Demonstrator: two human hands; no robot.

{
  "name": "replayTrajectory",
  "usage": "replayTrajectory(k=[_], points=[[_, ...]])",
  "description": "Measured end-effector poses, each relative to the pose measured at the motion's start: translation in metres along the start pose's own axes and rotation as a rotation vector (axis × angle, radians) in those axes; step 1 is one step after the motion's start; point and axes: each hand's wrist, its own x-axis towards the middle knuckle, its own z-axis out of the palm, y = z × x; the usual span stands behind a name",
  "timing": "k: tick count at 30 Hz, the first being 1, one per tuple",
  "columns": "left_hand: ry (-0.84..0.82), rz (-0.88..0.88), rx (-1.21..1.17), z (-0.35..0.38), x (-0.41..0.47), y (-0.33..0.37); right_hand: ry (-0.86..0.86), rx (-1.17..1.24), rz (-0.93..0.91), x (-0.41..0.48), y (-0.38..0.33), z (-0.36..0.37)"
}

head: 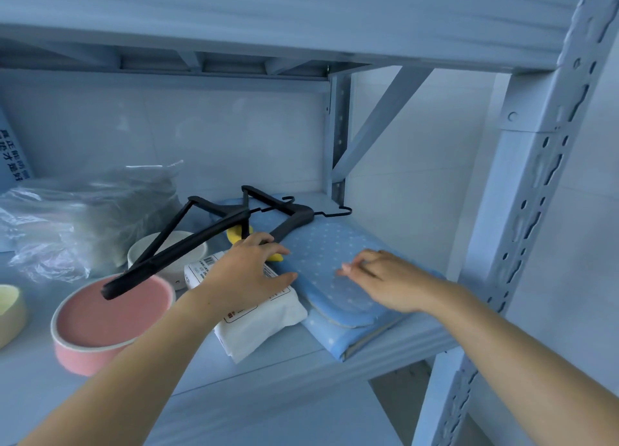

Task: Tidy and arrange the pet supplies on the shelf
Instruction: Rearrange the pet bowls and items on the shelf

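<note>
Right hand [385,281] resting on a blue dotted cloth [321,248] at the right end of the shelf [268,378]. Left hand [248,274] over a white pack [264,325], fingers spread, next to a yellow thing [234,235] and black hangers [181,244]. Further left, a pink bowl [110,315], a white bowl [197,248] and a clear bag [83,211].

Pale green bowl [10,311] half off-frame
</note>
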Motion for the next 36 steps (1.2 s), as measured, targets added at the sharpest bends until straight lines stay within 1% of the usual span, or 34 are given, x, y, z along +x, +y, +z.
replayTrajectory(k=[2,5,7,14,18,21,27,33,35,36], points=[[-0.003,0.001,0.008,-0.001,-0.001,0.000,0.006,-0.014,0.000,0.010,0.003,-0.003],[0.001,0.006,0.002,-0.001,-0.002,0.001,-0.103,-0.111,0.042,0.013,0.005,0.011],[0.009,0.007,-0.018,-0.001,-0.004,0.001,-0.124,-0.118,0.060,0.008,0.005,0.020],[0.065,0.062,-0.095,-0.010,-0.014,-0.002,-0.097,-0.134,0.133,-0.011,-0.014,0.029],[0.071,0.074,-0.121,-0.013,-0.017,-0.002,-0.063,-0.160,0.178,-0.024,-0.030,0.031],[0.087,0.080,-0.135,-0.014,-0.022,-0.002,-0.067,-0.187,0.193,-0.030,-0.039,0.028],[0.130,0.094,-0.171,-0.016,-0.030,0.002,-0.044,-0.114,0.207,-0.036,-0.050,0.029],[0.119,0.072,-0.184,-0.018,-0.031,0.011,-0.021,-0.120,0.214,-0.043,-0.056,0.035],[0.123,0.076,-0.185,-0.019,-0.033,0.017,0.020,-0.107,0.208,-0.043,-0.056,0.030],[0.130,0.082,-0.189,-0.019,-0.035,0.020,0.068,-0.074,0.201,-0.042,-0.055,0.027]])
